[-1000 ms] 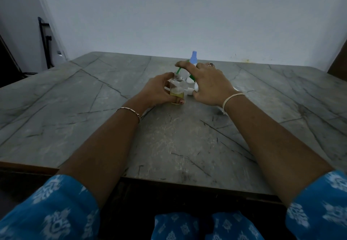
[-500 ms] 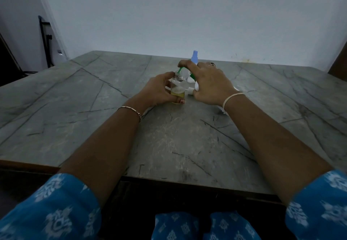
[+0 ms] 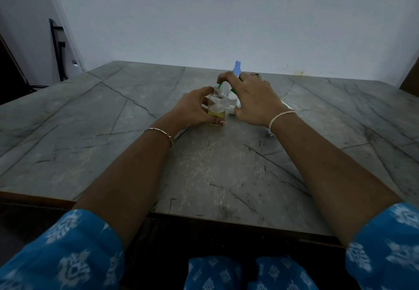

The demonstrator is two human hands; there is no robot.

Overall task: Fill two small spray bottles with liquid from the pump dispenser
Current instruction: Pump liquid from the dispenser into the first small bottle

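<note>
Table (image 3: 113,131) surface lies open around the work, well off every edge. Left hand (image 3: 195,108) grips 1 uncapped spray bottle (image 3: 217,106), yellow liquid low inside; right hand (image 3: 254,99) curls over the pump dispenser (image 3: 231,95), green spout (image 3: 219,85) at the bottle's neck.

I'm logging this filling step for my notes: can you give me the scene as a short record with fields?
left hand: grips the small clear bottle, upright on the grey stone table
bottle state: neck uncapped, shallow yellowish liquid at the bottom
right hand: curled over the pump dispenser, forefinger on its green spout
spout position: tip at the bottle's mouth
behind: blue-topped item, mostly hidden by the right hand
</note>
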